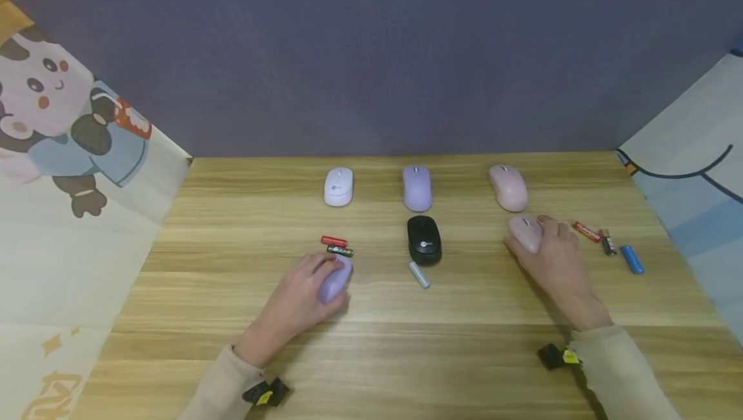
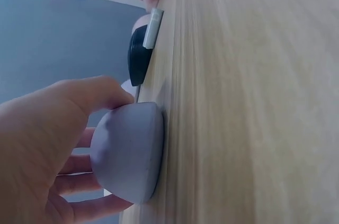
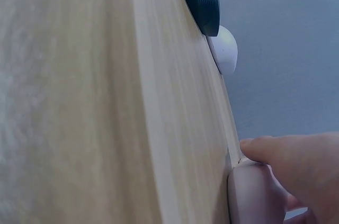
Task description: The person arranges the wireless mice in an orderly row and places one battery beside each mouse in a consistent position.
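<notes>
My left hand [image 1: 297,292] grips a lavender computer mouse [image 1: 335,283] on the left half of the table. In the left wrist view, the thumb lies on one side of this lavender mouse [image 2: 130,150] and the other fingers wrap its far side. Just beyond it lie a red battery [image 1: 333,240] and a dark green battery [image 1: 340,251]. On the right, my right hand [image 1: 560,268] holds a pale pink mouse [image 1: 525,234] between thumb and fingers. The right wrist view shows the thumb at one end of that pink mouse [image 3: 255,196].
A white mouse [image 1: 338,186], a second lavender mouse [image 1: 417,188] and another pink mouse [image 1: 509,188] line the back. Mid-table sits a black mouse [image 1: 424,240] with a pale battery [image 1: 419,275] before it. Red [image 1: 586,231], black [image 1: 607,242] and blue batteries [image 1: 632,259] lie far right.
</notes>
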The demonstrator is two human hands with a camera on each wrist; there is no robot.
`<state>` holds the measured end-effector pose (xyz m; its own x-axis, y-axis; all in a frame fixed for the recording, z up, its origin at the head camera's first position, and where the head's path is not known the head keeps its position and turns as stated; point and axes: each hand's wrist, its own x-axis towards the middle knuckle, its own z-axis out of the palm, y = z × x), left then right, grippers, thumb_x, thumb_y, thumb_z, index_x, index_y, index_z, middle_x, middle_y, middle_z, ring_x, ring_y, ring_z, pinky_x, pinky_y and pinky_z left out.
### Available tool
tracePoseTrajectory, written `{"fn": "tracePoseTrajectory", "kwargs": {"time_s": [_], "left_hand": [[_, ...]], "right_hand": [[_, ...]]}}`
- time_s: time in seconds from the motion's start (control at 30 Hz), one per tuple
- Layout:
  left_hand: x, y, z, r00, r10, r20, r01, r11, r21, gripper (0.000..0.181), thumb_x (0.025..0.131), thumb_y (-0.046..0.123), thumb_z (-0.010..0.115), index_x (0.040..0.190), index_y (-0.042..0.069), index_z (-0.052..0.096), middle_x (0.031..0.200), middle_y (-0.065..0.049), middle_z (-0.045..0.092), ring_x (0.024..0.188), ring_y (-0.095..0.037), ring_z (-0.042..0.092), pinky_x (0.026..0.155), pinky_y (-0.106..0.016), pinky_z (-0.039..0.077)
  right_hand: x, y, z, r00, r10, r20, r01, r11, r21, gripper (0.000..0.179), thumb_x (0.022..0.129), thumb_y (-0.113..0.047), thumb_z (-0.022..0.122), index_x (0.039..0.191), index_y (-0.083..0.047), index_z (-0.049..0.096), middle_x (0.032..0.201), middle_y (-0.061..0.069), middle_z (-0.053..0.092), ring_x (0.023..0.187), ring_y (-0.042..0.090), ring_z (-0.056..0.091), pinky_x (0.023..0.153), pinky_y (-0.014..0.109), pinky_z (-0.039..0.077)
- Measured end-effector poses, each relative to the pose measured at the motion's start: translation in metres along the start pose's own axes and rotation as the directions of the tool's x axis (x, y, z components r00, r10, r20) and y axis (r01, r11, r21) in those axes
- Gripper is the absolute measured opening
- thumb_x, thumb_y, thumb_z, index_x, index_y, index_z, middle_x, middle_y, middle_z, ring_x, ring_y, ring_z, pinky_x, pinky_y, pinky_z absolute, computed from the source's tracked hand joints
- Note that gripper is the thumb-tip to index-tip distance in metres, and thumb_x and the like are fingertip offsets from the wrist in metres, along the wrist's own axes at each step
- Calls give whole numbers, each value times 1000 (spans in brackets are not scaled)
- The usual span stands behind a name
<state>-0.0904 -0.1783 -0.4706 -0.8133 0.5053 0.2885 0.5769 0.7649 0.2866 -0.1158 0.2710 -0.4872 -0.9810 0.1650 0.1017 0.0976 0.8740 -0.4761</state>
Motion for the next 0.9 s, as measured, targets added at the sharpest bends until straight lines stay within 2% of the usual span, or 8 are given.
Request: {"fn": "tracePoseTrajectory", "kwargs": {"time_s": [0.3,0.47,0.7,0.9], "left_hand": [[-2,1,-2,1000,-9,-6,9,1000,-13,55,74,29,87,121,5,71,126,-13,67,112,-29,65,88,-40,62],[-1,1,-6,1000,25,-17,-25,1000,-13,55,75,28,86,123,4,71,128,-14,67,115,-30,65,89,-41,62],[5,-2,-9,988,109,-113,-112,994,-16,56,72,25,85,121,4,70,125,-14,67,111,-31,66,82,-40,65],[18,-5,-10,975,130,-179,-134,991,-13,54,73,23,84,121,2,69,123,-16,67,110,-32,65,80,-40,65]], "right_hand": [[0,0,0,1000,-4,6,4,1000,-8,84,96,-48,69,141,18,41,128,47,48,109,61,52,84,73,46],[-1,0,-1,1000,-6,1,6,1000,-8,83,96,-47,70,140,18,42,127,47,48,108,61,52,84,73,45],[-1,-1,-1,1000,-2,14,2,1000,-13,84,97,-48,69,141,18,41,127,46,48,108,61,52,84,73,46],[-2,-1,-1,1000,-7,13,7,1000,-12,83,97,-47,69,141,18,41,126,46,48,106,61,52,82,72,46]]}}
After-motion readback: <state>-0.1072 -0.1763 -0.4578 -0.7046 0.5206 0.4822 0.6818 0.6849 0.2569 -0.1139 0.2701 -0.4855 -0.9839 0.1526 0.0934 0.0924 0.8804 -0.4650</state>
